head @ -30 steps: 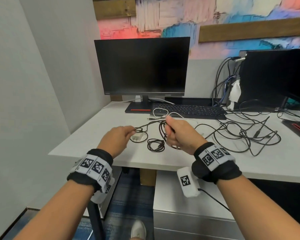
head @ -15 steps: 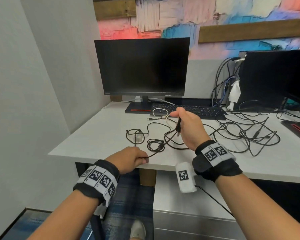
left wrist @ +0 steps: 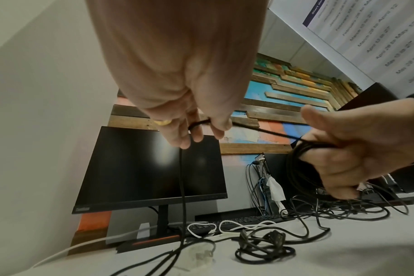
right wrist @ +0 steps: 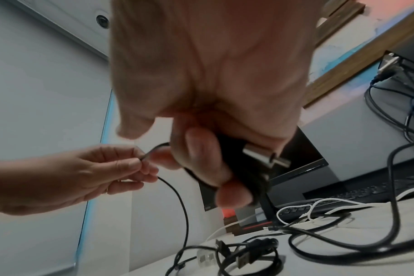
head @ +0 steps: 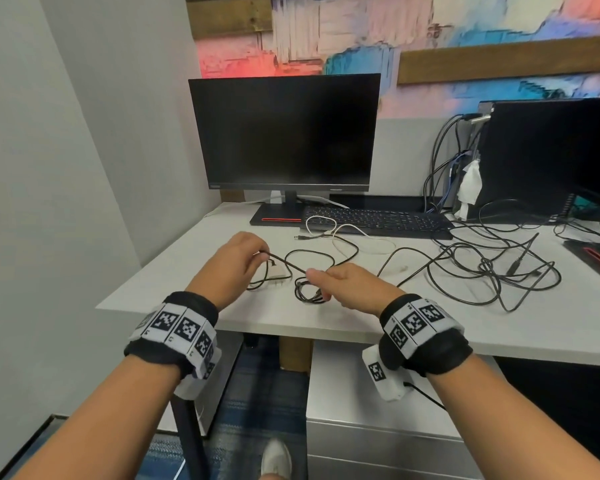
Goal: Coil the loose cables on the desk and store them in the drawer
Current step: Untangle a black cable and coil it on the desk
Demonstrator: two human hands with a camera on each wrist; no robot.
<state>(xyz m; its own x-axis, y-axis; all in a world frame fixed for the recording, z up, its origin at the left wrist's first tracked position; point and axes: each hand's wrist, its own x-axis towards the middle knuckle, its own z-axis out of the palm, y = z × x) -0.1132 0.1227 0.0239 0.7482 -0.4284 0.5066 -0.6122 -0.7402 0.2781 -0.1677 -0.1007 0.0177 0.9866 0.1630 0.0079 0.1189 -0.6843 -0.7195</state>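
A thin black cable (head: 288, 263) runs taut between my two hands above the white desk (head: 395, 323). My left hand (head: 262, 252) pinches it between thumb and fingers (left wrist: 199, 130), and the rest hangs down to the desk (right wrist: 177, 192). My right hand (head: 314, 275) grips a bundle of its loops (left wrist: 293, 168) together with a metal plug (right wrist: 265, 156). A small coiled black cable (head: 307, 294) lies on the desk just below my right hand. A loose white cable (head: 329, 226) lies in front of the keyboard.
A tangle of black cables (head: 492, 268) spreads over the right of the desk. Behind stand a monitor (head: 284, 133), a keyboard (head: 374, 220) and a PC tower (head: 548, 154). A grey drawer unit (head: 378, 438) sits under the desk. The wall is close on the left.
My left hand went from the desk's front edge forward and up to pinch the cable farther along. My right hand came down, left and nearer to me, holding the loops.
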